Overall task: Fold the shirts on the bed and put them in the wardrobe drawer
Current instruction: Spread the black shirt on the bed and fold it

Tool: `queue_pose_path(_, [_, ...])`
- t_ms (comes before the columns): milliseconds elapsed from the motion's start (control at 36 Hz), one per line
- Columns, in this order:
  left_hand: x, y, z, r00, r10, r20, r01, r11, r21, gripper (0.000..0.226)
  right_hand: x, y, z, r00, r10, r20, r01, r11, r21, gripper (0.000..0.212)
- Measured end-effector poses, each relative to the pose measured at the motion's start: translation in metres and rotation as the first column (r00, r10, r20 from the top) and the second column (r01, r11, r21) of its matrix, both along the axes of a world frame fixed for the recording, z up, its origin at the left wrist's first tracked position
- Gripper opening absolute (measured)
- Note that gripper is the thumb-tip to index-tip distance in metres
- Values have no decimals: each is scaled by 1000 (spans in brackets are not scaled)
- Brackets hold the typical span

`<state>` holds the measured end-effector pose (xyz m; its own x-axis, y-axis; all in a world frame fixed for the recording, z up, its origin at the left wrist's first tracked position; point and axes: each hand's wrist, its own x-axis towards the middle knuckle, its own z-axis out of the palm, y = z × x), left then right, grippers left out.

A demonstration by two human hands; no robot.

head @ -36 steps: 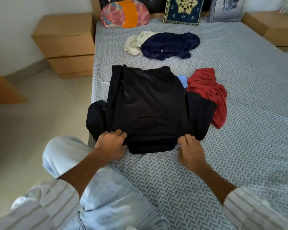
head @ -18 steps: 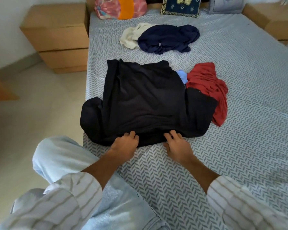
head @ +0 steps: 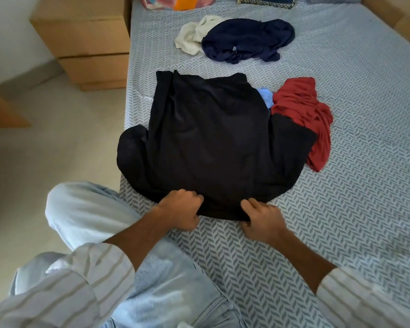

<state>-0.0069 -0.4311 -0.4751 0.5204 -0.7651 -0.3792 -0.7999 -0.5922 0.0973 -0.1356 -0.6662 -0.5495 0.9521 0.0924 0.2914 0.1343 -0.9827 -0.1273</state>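
Soft, even daylight — no glare, shadows faint. Wide-angle bowing at the edges; slight blur on the near sleeves — centre sharp.

Bed (head: 341,185) w/ grey-and-white herringbone sheet is carrying all the clothes. Black shirt (head: 211,143) is lying spread near the front-left edge, one sleeve drooping over the side. Red shirt (head: 310,114) is sitting crumpled just beside it on the right, touching it, w/ a bit of light blue cloth (head: 265,95) peeking out btwn them. Further back, navy shirt (head: 246,40) is lying bunched, overlapping a cream garment (head: 192,36). Pillows are showing at the head end, cut off by the frame.
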Motion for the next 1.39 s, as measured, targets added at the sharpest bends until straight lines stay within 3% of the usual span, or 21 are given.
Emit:
queue_pose_path(139, [-9,-6,-4,995,22,100,-38,986,162,25,-2,6,-3,952,-223,-210,224,974,-20,51])
queue_pose_path(250, [-17,-8,-1,992,17,128,-44,977,211,23,-5,0,1,912,-255,-322,271,962,6,55])
queue_pose_path(361, [-29,-6,-3,994,-22,104,-6,966,260,25,-15,-3,-1,940,-161,-302,162,987,-20,50])
queue_pose_path(583, [-30,5,-8,999,51,-2,-49,970,238,51,-26,-8,9,947,-127,-296,120,992,-42,71])
queue_pose_path(667, [-24,13,-4,987,148,-58,-134,970,204,60,-24,-8,16,977,-130,-166,126,991,-35,77])
queue_pose_path(778, [0,33,3,895,427,-132,-418,904,92,57,0,13,26,994,-71,-84,70,997,-13,63])
queue_pose_path(917, [31,70,0,700,703,-124,-714,692,-110,29,45,75,37,981,109,-161,-101,993,58,44])
queue_pose_path(1000, [47,81,-2,509,832,-218,-858,473,-198,45,72,112,38,949,193,-250,-180,981,77,46])
queue_pose_path(1111, [65,94,-7,264,878,-399,-960,200,-195,58,103,153,37,876,198,-440,-186,980,70,51])
queue_pose_path(1194, [79,100,-11,28,834,-551,-987,-66,-150,50,116,170,34,827,184,-532,-158,983,94,40])
queue_pose_path(1278, [99,105,-19,-196,620,-760,-941,-338,-33,45,119,178,29,803,216,-556,-150,975,162,21])
queue_pose_path(1333, [112,112,-27,-295,439,-849,-892,-445,80,35,119,180,26,779,268,-566,-175,961,214,19])
queue_pose_path(1389, [121,116,-26,-334,353,-874,-865,-483,136,33,119,179,23,752,322,-575,-204,943,262,22])
